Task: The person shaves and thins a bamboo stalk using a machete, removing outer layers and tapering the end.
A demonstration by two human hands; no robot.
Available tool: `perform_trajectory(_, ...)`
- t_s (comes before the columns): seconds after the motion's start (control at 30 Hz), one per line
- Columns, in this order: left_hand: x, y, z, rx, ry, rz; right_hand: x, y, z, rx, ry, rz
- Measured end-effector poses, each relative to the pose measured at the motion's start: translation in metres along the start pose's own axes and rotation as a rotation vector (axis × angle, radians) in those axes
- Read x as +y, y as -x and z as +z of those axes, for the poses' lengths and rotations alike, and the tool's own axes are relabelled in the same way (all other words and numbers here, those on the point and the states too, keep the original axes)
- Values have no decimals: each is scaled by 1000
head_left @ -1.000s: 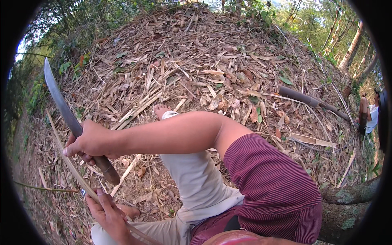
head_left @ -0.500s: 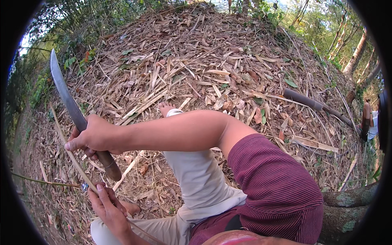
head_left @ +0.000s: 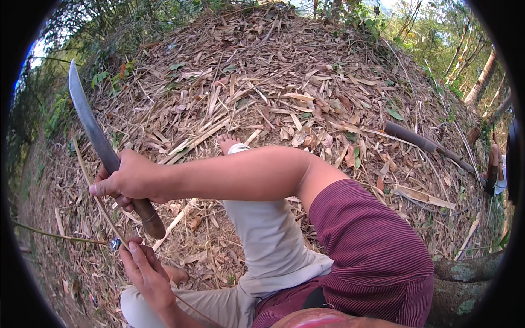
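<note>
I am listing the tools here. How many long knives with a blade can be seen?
1. The long knife is held in the right hand at the left, blade pointing up. Others may lie hidden in the dry leaves.

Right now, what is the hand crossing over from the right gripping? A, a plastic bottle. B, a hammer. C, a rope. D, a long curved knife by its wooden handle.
D: the right hand is closed on the handle of the long knife, blade pointing up and away.
</note>
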State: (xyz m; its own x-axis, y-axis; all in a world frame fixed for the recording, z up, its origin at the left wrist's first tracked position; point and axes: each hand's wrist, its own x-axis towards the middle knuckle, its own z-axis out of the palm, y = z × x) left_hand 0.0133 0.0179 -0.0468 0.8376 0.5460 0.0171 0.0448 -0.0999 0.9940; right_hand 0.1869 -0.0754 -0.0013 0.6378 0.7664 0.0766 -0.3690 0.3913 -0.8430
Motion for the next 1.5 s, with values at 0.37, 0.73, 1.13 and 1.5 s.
perform_trajectory(0.37, 28, -6, -14, -48, 98, -101, -4, 10, 4, -38, 33, 115)
perform_trajectory(0.73, 26, -5, -44, 52, 165, -105, 9, 26, 27, -253, 117, 263)
perform_trajectory(1.13, 30, -1, -73, 51, 372, -95, -8, 37, 26, -377, 105, 109)
perform_trajectory(1.5, 27, 2, -59, -71, 377, -117, -9, 14, 17, 83, 541, -199)
